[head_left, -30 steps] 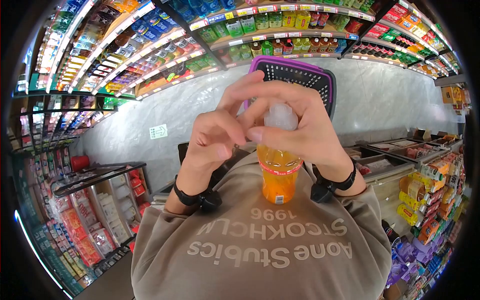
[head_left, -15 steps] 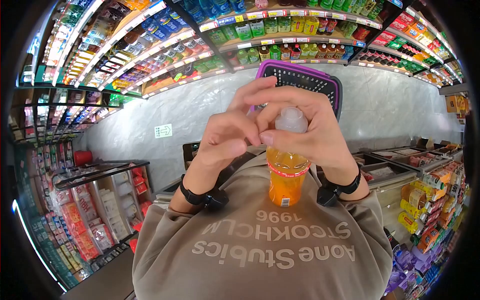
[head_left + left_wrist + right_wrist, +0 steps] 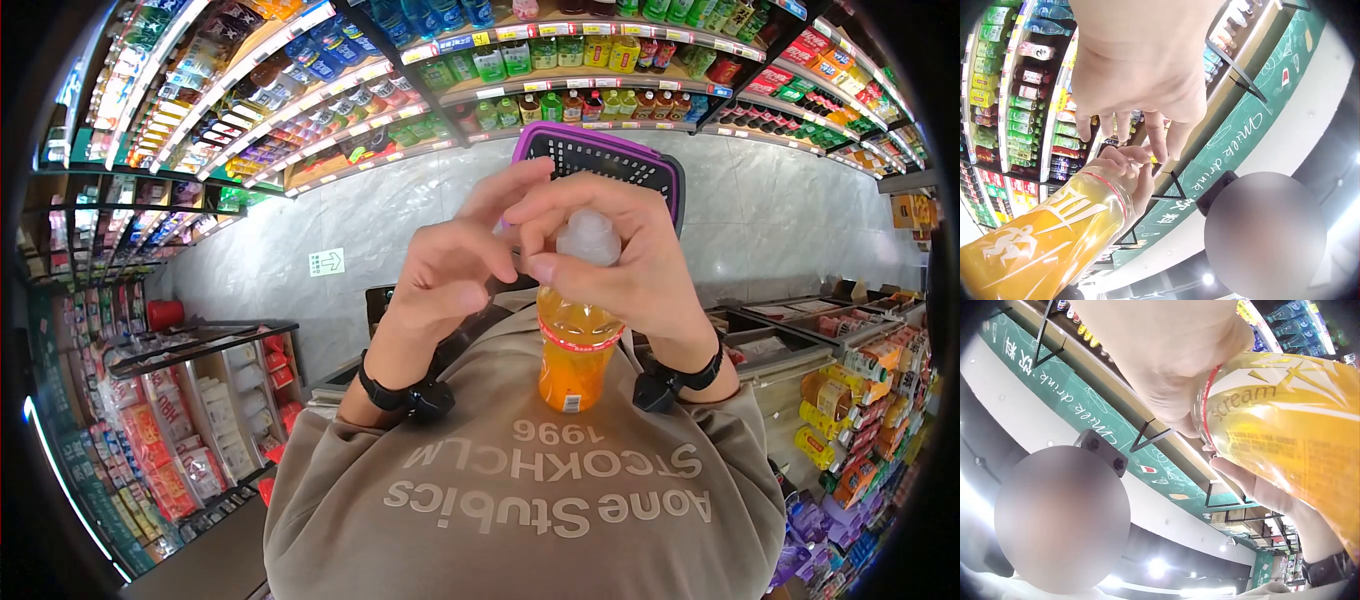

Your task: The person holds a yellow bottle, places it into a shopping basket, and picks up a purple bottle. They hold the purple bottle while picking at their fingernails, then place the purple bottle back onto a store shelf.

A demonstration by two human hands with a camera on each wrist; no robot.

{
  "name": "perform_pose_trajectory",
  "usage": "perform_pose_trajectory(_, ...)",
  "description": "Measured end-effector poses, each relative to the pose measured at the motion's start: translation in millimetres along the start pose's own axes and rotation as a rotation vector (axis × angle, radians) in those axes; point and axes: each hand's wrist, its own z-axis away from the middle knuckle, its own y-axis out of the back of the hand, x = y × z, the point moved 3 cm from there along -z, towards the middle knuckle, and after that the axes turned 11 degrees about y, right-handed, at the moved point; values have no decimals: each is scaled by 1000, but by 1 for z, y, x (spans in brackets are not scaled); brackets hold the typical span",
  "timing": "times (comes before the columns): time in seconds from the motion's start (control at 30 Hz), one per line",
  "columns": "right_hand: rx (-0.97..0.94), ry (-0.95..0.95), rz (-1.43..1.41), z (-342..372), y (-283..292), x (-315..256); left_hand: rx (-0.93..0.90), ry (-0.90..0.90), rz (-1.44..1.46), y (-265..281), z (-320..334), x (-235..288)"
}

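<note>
In the head view my right hand [image 3: 640, 250] grips a clear bottle of orange drink [image 3: 578, 365] round its neck, with thumb and fingers below the translucent domed cap [image 3: 588, 238]. The bottle stands nearly upright before my chest, its red-ringed shoulder below the hand. My left hand [image 3: 440, 265] hovers beside the cap, fingers loosely bent, thumb and index finger apart. Its fingertips are close to the right hand's fingers. In the left wrist view the left hand [image 3: 1138, 69] reaches toward the right fingers at the bottle top. The label [image 3: 1244, 403] reads "scream" in the right wrist view.
A black basket with a purple rim [image 3: 600, 143] stands on the grey floor [image 3: 400, 200] beyond my hands. Drink shelves [image 3: 590, 80] curve across the far side. Low display cases [image 3: 240, 400] stand to the left, with bagged goods [image 3: 860, 420] to the right.
The view shifted slightly, bringing hands and bottle a little rightward in the head view. The right hand keeps its grip on the bottle; the left fingers have moved only slightly beside it.
</note>
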Motion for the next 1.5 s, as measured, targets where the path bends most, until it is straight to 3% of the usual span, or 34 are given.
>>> perform_pose_trajectory(0.63, -14, 28, 55, 0, -2, 1, 2, 55, -89, 1, 1, 4)
perform_pose_trajectory(0.93, 15, 10, 38, 1, -3, -1, -75, 13, -111, 6, 3, 0)
perform_pose_trajectory(1.0, 24, -2, 37, 2, -3, -2, -21, -9, -64, 4, 3, 0)
perform_pose_trajectory(1.1, -14, 16, 114, 0, -1, -4, -3, -37, -25, 2, 1, 0)
perform_pose_trajectory(1.2, -111, -60, 0, 1, 2, -1, -8, -23, -57, -1, -1, 2)
perform_pose_trajectory(1.5, -125, -41, -26, -4, -4, 4, -56, -63, -128, -1, -8, 2)
